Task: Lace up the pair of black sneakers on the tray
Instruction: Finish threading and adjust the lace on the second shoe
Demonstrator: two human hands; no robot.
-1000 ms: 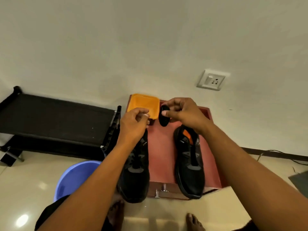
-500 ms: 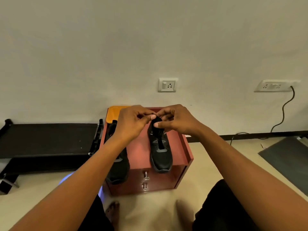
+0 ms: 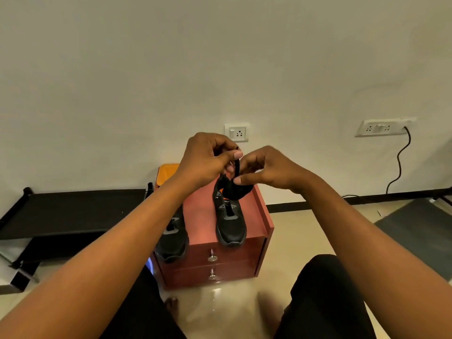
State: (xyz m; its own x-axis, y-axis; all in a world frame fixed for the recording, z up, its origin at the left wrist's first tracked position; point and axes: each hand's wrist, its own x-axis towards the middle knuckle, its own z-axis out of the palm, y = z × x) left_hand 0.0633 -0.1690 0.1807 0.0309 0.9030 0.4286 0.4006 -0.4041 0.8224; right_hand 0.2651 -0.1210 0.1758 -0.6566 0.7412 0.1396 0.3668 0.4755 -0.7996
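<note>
Two black sneakers stand on a red-brown drawer unit [image 3: 259, 211]. The right sneaker [image 3: 230, 223] is in plain sight, toe toward me; the left sneaker [image 3: 172, 241] is partly hidden by my left forearm. Above the right sneaker's heel I hold a bundled black lace [image 3: 233, 187]. My left hand [image 3: 208, 160] pinches a strand of it between thumb and fingers. My right hand [image 3: 266, 170] grips the bundle from the right with curled fingers.
An orange tray [image 3: 167, 171] sits at the unit's back left corner. A black low rack [image 3: 73, 211] stands to the left, a dark mat [image 3: 420, 231] to the right. Wall sockets [image 3: 237, 132] and a cable [image 3: 401, 162] are behind. My knees and feet are below.
My head has tilted up and both hands have risen slightly. The left hand has drawn a strand up out of the lace bundle, which the right hand keeps holding.
</note>
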